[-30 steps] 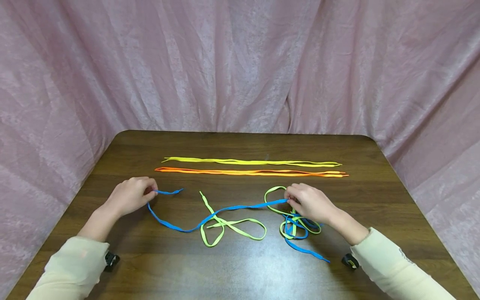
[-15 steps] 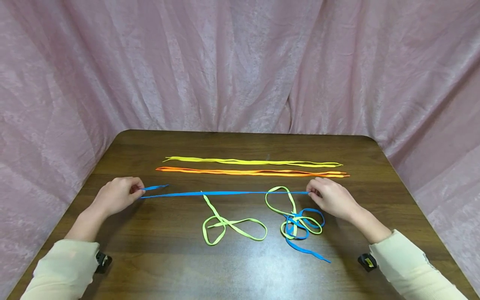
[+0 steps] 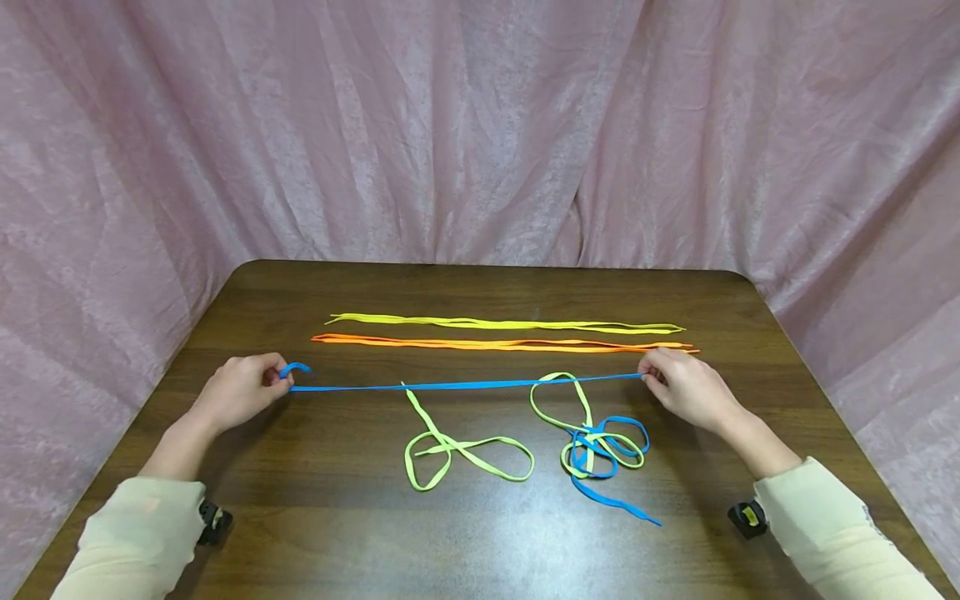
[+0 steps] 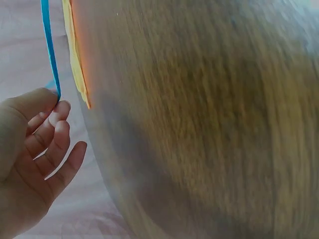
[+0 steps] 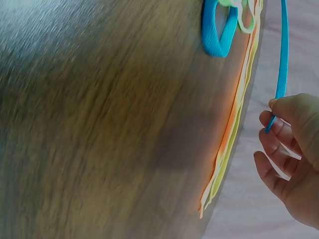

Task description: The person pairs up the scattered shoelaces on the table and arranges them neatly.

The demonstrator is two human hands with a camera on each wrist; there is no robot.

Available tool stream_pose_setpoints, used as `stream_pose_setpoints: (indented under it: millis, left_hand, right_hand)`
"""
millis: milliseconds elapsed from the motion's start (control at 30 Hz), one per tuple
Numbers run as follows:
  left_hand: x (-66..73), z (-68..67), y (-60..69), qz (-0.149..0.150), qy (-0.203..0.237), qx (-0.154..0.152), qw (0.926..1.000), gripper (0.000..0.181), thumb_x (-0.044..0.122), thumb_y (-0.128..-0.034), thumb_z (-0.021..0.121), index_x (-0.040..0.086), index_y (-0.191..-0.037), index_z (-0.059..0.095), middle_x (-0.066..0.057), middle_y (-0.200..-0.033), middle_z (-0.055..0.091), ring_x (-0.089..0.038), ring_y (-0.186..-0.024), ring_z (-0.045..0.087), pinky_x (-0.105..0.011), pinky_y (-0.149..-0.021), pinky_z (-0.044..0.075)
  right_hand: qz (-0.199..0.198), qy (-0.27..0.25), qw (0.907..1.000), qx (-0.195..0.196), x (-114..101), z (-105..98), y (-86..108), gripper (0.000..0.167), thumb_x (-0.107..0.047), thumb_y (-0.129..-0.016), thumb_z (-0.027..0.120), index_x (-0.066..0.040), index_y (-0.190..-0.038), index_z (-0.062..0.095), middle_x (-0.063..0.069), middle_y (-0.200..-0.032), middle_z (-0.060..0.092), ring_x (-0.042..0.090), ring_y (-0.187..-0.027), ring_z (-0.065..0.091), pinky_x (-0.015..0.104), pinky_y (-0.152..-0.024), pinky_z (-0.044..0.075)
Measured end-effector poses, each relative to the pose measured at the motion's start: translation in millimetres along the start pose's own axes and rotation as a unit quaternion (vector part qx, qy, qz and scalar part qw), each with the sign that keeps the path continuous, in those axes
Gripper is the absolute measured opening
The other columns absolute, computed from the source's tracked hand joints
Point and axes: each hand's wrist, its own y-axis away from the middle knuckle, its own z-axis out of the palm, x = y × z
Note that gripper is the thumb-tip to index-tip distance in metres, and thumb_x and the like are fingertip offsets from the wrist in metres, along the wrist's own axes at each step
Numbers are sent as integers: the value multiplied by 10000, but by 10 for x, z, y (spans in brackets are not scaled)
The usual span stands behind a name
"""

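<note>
A blue shoelace [image 3: 480, 385] is stretched nearly straight between both hands, above the table. My left hand [image 3: 242, 392] pinches it between thumb and index finger, a short curled tail poking out past the fingertips. At the other side my right hand [image 3: 688, 392] pinches the lace; in the right wrist view its tip [image 5: 269, 124] sticks out below the thumb. Under the taut lace, a light green lace [image 3: 483, 463] lies in loose loops. To its right, another light green lace [image 3: 536, 408] lies tangled with a second blue lace [image 3: 615, 502].
Beyond the hands, an orange lace [image 3: 480, 343] and a yellow lace [image 3: 510, 324] lie doubled and side by side across the brown wooden table [image 3: 360, 542]. A pink curtain [image 3: 480, 133] hangs behind the table.
The hands have moved apart, the right one farther right and slightly away. The blue shoelace between them has gone from sagging to taut. Its tail at the left hand has grown shorter.
</note>
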Motion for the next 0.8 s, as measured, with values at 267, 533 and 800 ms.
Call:
stream_pose_setpoints:
  millis: [267,533,800]
  left_hand:
    - [-10,35,-29,-176,190,-247,9994,49,172,-807,691,147,-808,649,42,-612,525,-129,-540,413,-278,-475,308]
    - [-14,57,-69,-103,184,-323,9993,48,187,-859,637,173,-814,646,47,-644,547,-124,-562,425,-283,-529,339]
    - [-62,104,-171,-127,90,-345,9993,53,177,-849,641,155,-821,679,20,-730,633,-153,-648,520,-318,-594,397]
  right_hand:
    - [137,-19,9999,-46,168,13,74,151,-12,-747,684,-113,-797,583,-71,-702,526,68,-617,454,260,-525,385]
    - [285,17,9996,-71,293,-1,109,147,-6,-755,675,-112,-795,581,-67,-695,515,70,-599,440,248,-501,365]
    - [570,52,9981,-207,449,-30,134,74,-28,-778,634,-89,-800,599,-41,-710,554,96,-624,495,288,-534,404]
